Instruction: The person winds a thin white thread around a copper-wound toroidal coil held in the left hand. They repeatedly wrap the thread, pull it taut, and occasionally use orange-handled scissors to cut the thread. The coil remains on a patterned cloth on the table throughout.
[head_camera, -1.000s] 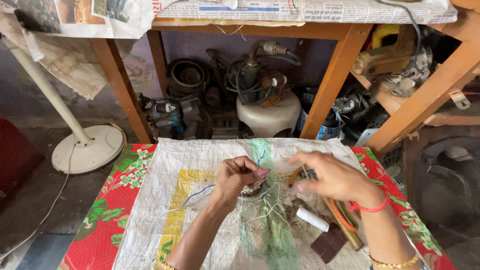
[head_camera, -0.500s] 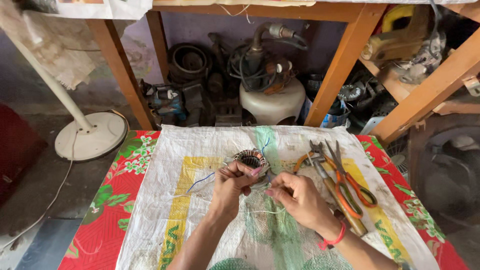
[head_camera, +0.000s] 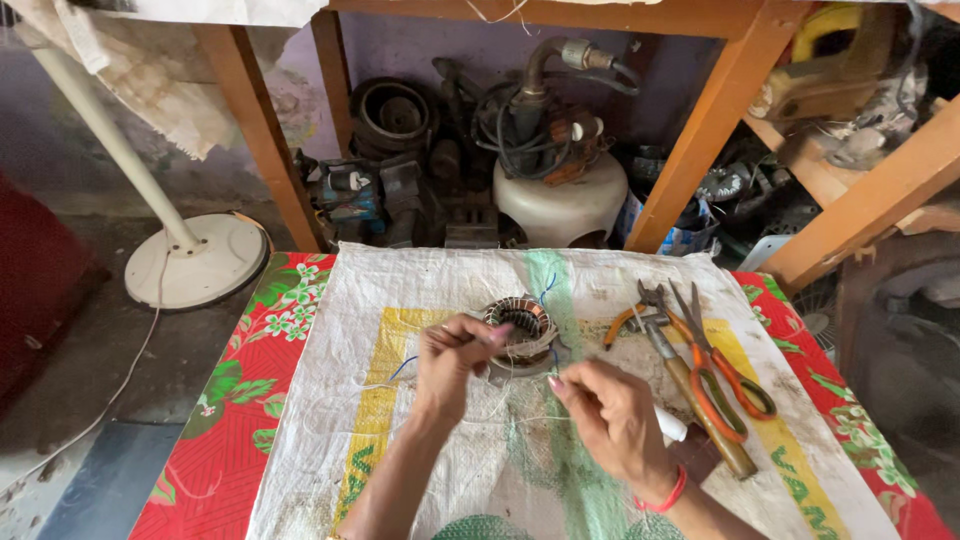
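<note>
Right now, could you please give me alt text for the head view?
Two hands, left and right, pull thin thread at a copper-wound stator on a white sack. Scissors and pliers lie to the right.

we see even, soft daylight with faint shadows, no glare, dim clutter under the bench, sharp focus centrally and wide-angle bending at the edges.

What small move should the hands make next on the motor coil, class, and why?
Probably draw the thread taut with the right hand. The left hand already steadies the motor coil on the sack mat, and the thread sags loosely between both hands.
</note>
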